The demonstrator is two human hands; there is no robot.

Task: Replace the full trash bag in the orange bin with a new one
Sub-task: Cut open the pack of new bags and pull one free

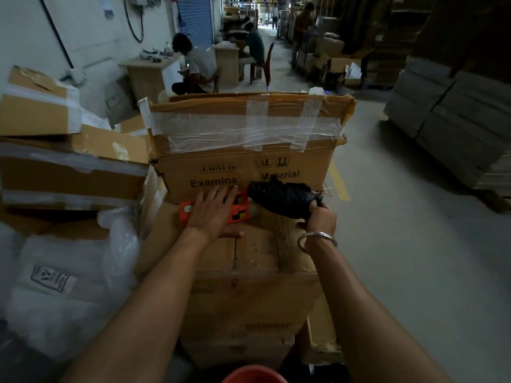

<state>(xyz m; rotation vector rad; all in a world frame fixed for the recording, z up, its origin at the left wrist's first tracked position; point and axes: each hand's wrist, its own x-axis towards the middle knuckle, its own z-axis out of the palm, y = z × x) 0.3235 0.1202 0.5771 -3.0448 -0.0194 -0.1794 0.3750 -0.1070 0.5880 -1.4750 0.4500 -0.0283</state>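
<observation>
A: How far along is the job?

B: Early, by the look of it. The right hand [318,217] grips one end of a black crinkled plastic roll of trash bags [282,197], fingers curled round it, holding it just above the stacked brown cardboard boxes [249,244]. The left hand [213,211] lies flat, fingers straight, on a small orange printed carton [239,210] beside the roll.

A: And the bin?

B: Only the curved rim of the orange plastic bin [253,375] shows, at the bottom edge below the arms. Whether the full bag is out cannot be told. No new bag is torn off or fitted yet.

A: What about the place?

B: A dim warehouse aisle with a grey concrete floor [387,244]. A taped box marked "Examina… Material" [243,145] stands behind the hands, clear plastic wrap [69,286] is heaped at left, and seated people [196,67] work at desks beyond.
</observation>
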